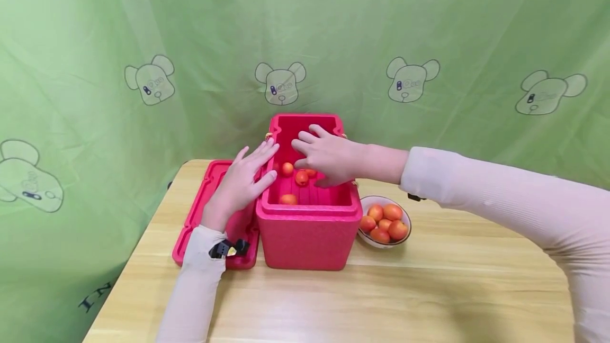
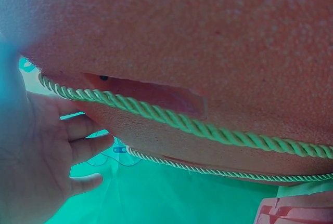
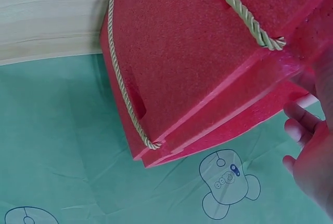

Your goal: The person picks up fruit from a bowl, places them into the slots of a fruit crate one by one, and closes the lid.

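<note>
A deep red foam box stands uncovered on the table. Inside it lie several small orange-red fruits, partly hidden by my right hand. My left hand rests along the box's left rim with straight fingers; the left wrist view shows its palm beside the box's outer wall and a twisted cord. Over the opening reaches my right hand, its fingers spread and slightly bent, with no fruit seen in them. In the right wrist view, its fingers appear beyond the box's rim.
A red lid lies left of the box, partly under my left forearm. Right of the box, a white bowl holds several more orange-red fruits. Behind the wooden table hangs a green curtain printed with bear heads.
</note>
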Demonstrator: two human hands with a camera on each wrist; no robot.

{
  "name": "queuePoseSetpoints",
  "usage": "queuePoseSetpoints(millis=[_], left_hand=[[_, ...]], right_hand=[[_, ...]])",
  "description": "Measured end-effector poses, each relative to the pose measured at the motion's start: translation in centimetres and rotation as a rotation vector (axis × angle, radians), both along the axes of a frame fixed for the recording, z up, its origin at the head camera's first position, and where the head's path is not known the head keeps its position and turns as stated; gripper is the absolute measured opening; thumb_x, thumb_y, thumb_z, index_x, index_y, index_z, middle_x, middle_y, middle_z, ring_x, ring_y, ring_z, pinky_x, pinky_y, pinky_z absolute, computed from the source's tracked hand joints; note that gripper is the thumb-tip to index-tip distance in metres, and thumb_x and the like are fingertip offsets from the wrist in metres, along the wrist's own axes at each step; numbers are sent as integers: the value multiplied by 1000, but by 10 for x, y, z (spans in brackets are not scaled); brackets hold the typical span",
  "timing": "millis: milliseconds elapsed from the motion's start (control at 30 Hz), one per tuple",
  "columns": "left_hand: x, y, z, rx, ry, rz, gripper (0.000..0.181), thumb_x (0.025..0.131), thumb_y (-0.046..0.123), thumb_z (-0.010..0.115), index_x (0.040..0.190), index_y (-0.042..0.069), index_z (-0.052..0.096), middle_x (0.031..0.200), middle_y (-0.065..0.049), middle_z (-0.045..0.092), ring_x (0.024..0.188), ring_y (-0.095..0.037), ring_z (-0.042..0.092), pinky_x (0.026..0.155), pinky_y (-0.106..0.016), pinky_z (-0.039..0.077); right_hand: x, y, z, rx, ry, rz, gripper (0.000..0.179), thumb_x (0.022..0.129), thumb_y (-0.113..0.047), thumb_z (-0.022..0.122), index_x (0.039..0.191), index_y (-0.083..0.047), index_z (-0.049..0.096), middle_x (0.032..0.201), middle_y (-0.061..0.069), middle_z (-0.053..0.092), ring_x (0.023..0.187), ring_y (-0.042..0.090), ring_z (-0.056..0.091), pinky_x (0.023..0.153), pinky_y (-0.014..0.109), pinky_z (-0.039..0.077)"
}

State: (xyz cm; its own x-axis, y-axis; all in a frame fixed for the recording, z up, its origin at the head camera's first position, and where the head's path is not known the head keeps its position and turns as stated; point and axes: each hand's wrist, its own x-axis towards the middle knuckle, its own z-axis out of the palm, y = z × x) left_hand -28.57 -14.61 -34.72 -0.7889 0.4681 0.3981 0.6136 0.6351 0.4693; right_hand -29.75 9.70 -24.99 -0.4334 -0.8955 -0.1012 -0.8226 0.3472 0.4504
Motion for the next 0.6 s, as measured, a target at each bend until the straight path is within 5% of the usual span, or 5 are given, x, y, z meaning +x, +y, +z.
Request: queuePoseSetpoints(millis=[600], left_hand=[[-2, 1, -3, 15, 5, -3, 66, 100, 38, 55, 159, 15, 37, 166, -5, 34, 157, -21, 26, 129, -56, 11]], right_hand=[[-6, 13, -5, -112, 25, -26, 50, 76, -40, 86, 119, -16, 77, 115, 12, 61, 111, 26, 50, 100, 55, 40]])
